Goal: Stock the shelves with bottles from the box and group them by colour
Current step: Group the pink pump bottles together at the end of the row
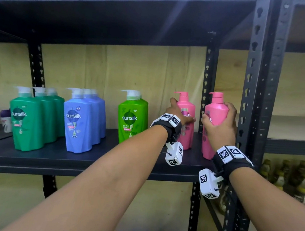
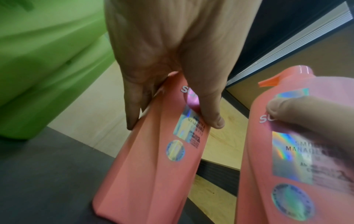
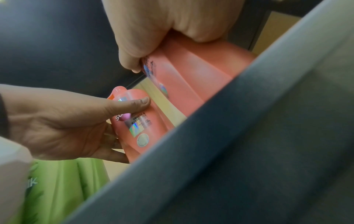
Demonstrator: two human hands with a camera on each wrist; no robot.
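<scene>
now setting two pink bottles onto the shelf [image 1: 89, 157], right of the light green bottle [image 1: 132, 116].
left hand [image 1: 176, 112] wrapped round the inner pink bottle [image 1: 187, 129], right hand [image 1: 221, 121] gripping the outer pink bottle [image 1: 215, 109], just beside the upright post [image 1: 255, 87]; likely to knock that post and tip.

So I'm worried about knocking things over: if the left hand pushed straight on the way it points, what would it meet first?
The left hand already grips a pink bottle; behind that, apparently only the wooden back panel, though depth is unclear.
</scene>
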